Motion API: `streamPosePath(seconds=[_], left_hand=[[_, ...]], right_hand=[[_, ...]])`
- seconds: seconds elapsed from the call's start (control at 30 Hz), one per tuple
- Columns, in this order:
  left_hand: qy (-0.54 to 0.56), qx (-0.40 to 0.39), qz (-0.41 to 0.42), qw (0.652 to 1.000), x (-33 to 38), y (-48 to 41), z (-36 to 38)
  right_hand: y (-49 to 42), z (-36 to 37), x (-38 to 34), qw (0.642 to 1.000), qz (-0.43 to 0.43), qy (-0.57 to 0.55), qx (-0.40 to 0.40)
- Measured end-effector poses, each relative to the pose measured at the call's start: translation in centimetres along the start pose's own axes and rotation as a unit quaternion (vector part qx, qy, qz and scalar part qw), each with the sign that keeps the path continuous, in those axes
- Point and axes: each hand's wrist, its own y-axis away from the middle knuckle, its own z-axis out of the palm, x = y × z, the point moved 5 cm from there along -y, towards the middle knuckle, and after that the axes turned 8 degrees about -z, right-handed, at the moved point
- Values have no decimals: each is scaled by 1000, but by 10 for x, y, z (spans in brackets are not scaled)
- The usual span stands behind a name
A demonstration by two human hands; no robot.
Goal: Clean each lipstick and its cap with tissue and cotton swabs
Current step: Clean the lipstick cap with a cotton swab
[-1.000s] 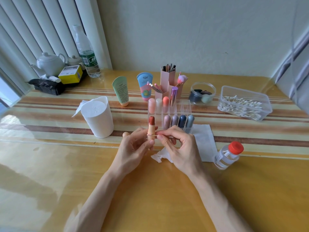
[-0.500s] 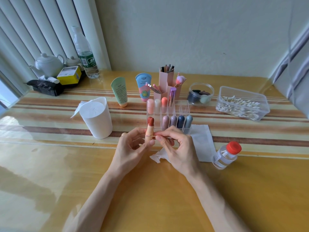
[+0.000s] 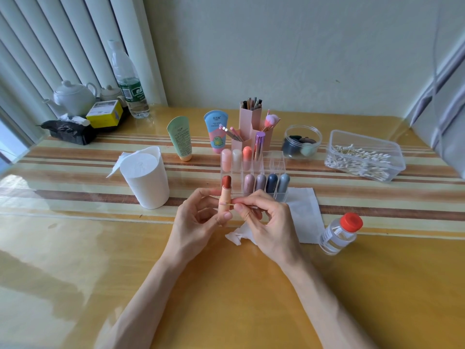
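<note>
My left hand (image 3: 196, 222) holds an uncapped peach lipstick (image 3: 224, 197) upright, its red-brown bullet on top. My right hand (image 3: 266, 220) pinches a cotton swab (image 3: 227, 204) whose tip touches the side of the lipstick tube. A clear organizer (image 3: 274, 162) just behind my hands holds several capped lipsticks in pink, orange, mauve and blue. A crumpled tissue (image 3: 236, 236) lies under my right hand, on a flat white tissue sheet (image 3: 305, 212). I cannot see the cap of the held lipstick.
A white tissue cup (image 3: 146, 177) stands left of my hands. A clear box of cotton swabs (image 3: 364, 157) sits at the back right, and a red-capped bottle (image 3: 339, 233) lies at the right. Tubes, brush holders, a sponge jar, a teapot and a water bottle line the back.
My hands and the lipstick stay almost in place. The swab tip has shifted slightly along the tube between the frames.
</note>
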Motion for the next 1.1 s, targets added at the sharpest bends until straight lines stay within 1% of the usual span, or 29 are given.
streamPosePath(seconds=[0.07, 0.2, 0.33, 0.47, 0.63, 0.83, 1.0, 1.1], left_hand=[[10, -4, -6, 1000, -2, 0, 1], [-13, -24, -1, 1000, 1, 1, 5], [-25, -3, -9, 1000, 2, 2, 5], [-43, -2, 14, 999, 3, 1, 2], [-92, -41, 45, 994, 1, -2, 6], [-81, -29, 31, 996, -3, -2, 4], [-7, 3, 2, 1000, 1, 1, 1], [-12, -12, 5, 1000, 1, 1, 4]], right_hand=[[0, -1, 0, 1000, -1, 2, 1], [0, -2, 0, 1000, 3, 1, 7], [1, 0, 0, 1000, 1, 0, 2], [0, 0, 1, 1000, 8, -8, 1], [1, -2, 2, 1000, 11, -13, -3], [1, -2, 3, 1000, 9, -19, 2], [1, -2, 2, 1000, 13, -29, 0], [1, -3, 4, 1000, 14, -22, 3]])
